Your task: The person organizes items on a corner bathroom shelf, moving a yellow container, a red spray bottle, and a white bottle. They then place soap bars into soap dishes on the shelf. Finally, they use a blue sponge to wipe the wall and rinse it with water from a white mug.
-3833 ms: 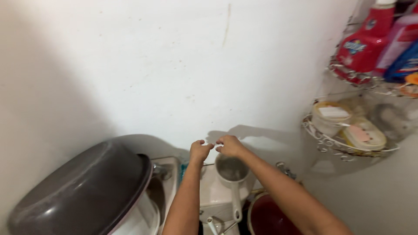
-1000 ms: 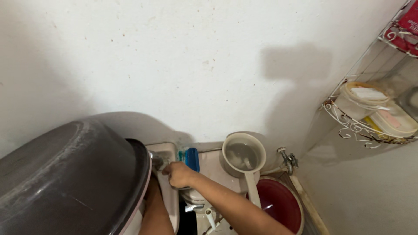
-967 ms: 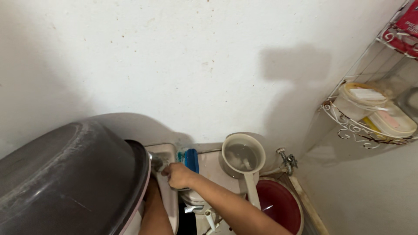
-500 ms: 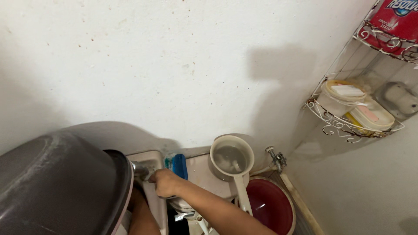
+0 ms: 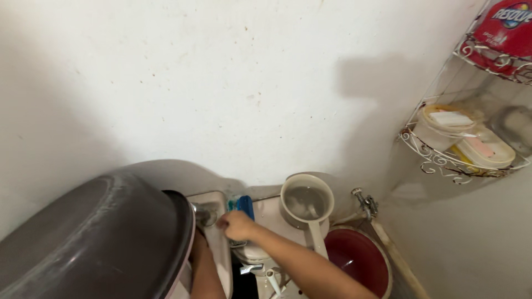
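The right hand sits fisted beside the blue brush, near the tap. Its grip is pressed together; whether it pinches anything I cannot tell. The left hand is hidden behind the basin.

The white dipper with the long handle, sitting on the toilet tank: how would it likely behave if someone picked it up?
The dipper appears to hold some water, so it would probably feel bowl-heavy and slosh if tilted. Its long handle overhangs the tank, so a nudge there might tip it. It looks like rigid plastic, possibly slippery if wet.
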